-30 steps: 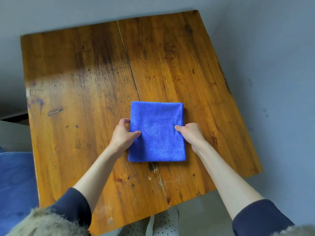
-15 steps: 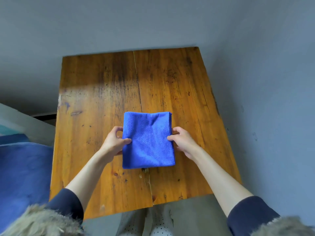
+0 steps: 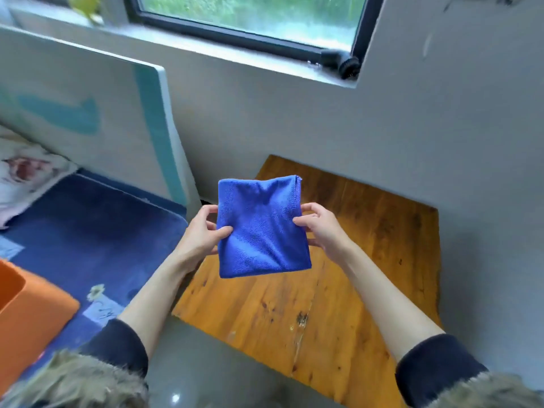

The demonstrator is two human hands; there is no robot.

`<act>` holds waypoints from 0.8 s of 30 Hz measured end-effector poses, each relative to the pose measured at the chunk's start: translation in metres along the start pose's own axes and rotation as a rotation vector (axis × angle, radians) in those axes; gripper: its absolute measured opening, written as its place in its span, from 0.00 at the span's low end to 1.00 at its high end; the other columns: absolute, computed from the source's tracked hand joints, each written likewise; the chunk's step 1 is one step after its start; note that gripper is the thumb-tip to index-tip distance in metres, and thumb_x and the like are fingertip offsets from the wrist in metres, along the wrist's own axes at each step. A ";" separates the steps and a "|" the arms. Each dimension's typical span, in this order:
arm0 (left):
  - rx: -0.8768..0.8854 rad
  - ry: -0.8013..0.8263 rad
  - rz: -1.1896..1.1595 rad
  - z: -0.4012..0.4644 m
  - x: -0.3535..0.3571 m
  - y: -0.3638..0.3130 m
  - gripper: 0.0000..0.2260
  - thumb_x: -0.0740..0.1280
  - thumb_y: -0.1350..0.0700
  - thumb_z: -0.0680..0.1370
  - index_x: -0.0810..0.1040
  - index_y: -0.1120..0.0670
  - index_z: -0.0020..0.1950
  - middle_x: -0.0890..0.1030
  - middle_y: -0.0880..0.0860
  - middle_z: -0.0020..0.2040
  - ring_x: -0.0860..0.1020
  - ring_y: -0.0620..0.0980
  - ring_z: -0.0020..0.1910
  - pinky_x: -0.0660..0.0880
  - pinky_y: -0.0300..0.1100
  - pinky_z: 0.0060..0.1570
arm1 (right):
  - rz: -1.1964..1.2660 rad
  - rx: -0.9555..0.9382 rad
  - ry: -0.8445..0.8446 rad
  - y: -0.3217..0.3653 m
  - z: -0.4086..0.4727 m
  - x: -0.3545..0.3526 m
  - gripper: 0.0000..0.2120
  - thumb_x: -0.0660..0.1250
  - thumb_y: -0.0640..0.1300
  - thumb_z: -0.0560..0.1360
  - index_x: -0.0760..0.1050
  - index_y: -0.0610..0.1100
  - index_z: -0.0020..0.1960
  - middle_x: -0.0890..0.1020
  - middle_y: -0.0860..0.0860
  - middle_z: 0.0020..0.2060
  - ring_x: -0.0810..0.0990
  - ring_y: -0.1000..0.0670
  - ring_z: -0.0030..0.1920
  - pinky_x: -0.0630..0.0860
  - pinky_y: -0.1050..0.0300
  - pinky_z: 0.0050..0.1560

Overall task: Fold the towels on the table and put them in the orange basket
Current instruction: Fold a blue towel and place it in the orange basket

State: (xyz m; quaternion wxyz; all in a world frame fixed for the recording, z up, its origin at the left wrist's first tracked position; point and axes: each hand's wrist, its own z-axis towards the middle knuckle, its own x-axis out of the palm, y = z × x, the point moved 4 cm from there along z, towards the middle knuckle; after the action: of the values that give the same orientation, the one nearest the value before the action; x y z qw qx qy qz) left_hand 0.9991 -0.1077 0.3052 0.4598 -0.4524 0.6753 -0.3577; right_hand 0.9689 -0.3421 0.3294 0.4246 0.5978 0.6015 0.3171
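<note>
Blue microfibre, folded into a thick square: the towel (image 3: 262, 228) hangs mid-frame above the wooden table (image 3: 368, 260), clear of it. My left hand (image 3: 200, 231) pinches its left edge, thumb on top; my right hand (image 3: 321, 228) pinches the right edge. It looks light, soft and floppy, so I judge both side grips are needed to keep the layers together. The orange basket (image 3: 32, 313) sits at lower left.

Worn wooden table (image 3: 368, 260), pale stains (image 3: 298, 322) along its seam.
</note>
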 end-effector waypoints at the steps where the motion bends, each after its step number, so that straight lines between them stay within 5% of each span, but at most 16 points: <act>1: 0.006 -0.046 -0.027 -0.007 -0.025 0.001 0.16 0.68 0.58 0.74 0.70 0.43 0.57 0.77 0.54 0.44 0.79 0.45 0.43 0.77 0.39 0.33 | -0.012 -0.028 0.041 0.014 0.000 0.021 0.12 0.63 0.35 0.74 0.72 0.44 0.56 0.78 0.44 0.49 0.76 0.50 0.43 0.74 0.56 0.41; 4: 0.016 -0.184 -0.086 -0.032 -0.101 0.012 0.15 0.68 0.59 0.74 0.71 0.45 0.57 0.76 0.54 0.43 0.78 0.46 0.39 0.80 0.43 0.36 | -0.065 -0.095 0.168 0.048 -0.006 0.092 0.11 0.63 0.35 0.74 0.73 0.44 0.55 0.78 0.44 0.49 0.77 0.49 0.44 0.75 0.55 0.43; 10: -0.015 -0.439 -0.184 -0.095 -0.252 0.065 0.15 0.68 0.61 0.74 0.71 0.48 0.57 0.74 0.55 0.44 0.76 0.47 0.38 0.74 0.35 0.25 | -0.153 -0.149 0.361 0.082 -0.031 0.258 0.10 0.63 0.36 0.75 0.73 0.44 0.55 0.79 0.44 0.48 0.78 0.47 0.43 0.75 0.53 0.44; 14: -0.046 -0.564 -0.237 -0.141 -0.343 0.111 0.17 0.68 0.63 0.74 0.70 0.51 0.60 0.75 0.60 0.53 0.76 0.52 0.43 0.78 0.42 0.35 | -0.207 -0.157 0.497 0.085 -0.053 0.371 0.07 0.63 0.36 0.75 0.73 0.47 0.48 0.79 0.47 0.44 0.77 0.52 0.35 0.74 0.60 0.34; 18: -0.073 -0.672 -0.216 -0.183 -0.409 0.150 0.20 0.68 0.62 0.74 0.69 0.53 0.65 0.76 0.55 0.56 0.77 0.54 0.52 0.78 0.52 0.50 | -0.260 -0.155 0.596 0.078 -0.071 0.460 0.07 0.64 0.37 0.74 0.74 0.48 0.49 0.80 0.46 0.44 0.77 0.48 0.39 0.75 0.58 0.39; 21: -0.101 -0.704 -0.251 -0.207 -0.443 0.177 0.16 0.68 0.61 0.75 0.70 0.48 0.59 0.77 0.53 0.46 0.78 0.50 0.41 0.79 0.44 0.35 | -0.308 -0.153 0.653 0.072 -0.080 0.512 0.09 0.65 0.37 0.74 0.75 0.46 0.53 0.80 0.43 0.47 0.76 0.47 0.43 0.75 0.52 0.45; 24: -0.137 -0.743 -0.281 -0.219 -0.469 0.204 0.15 0.68 0.60 0.75 0.71 0.44 0.57 0.78 0.55 0.45 0.80 0.49 0.40 0.76 0.37 0.29 | -0.367 -0.134 0.694 0.067 -0.081 0.557 0.11 0.66 0.39 0.73 0.75 0.47 0.54 0.81 0.42 0.52 0.77 0.47 0.46 0.75 0.50 0.48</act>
State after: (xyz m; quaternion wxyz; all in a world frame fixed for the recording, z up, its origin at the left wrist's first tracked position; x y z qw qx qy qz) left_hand 0.8137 0.4159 0.3310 0.5879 -0.6684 0.4170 -0.1835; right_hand 0.9690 0.2241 0.3506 0.2836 0.3087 0.7842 0.4576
